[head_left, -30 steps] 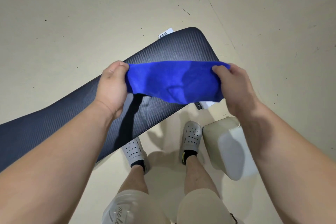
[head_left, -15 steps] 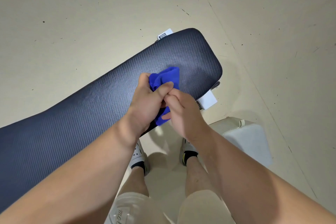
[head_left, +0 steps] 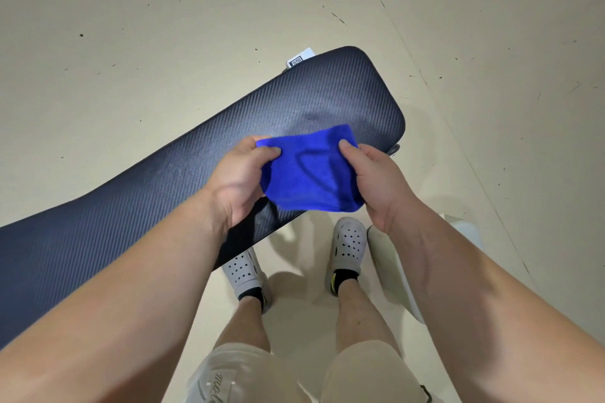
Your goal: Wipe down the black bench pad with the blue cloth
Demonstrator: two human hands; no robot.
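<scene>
fingers (head_left: 273, 151) of two hands pinch one blue cloth (head_left: 311, 173) above one bench pad (head_left: 203, 154).

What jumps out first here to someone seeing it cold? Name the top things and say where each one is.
The bright blue cloth grabs the eye at centre frame, held up between the left hand and the right hand, one at each side of it. Behind and beneath it the long black bench pad runs diagonally from the lower left to its rounded end at upper right. Below, two white perforated clogs stand on the pale floor.
</scene>
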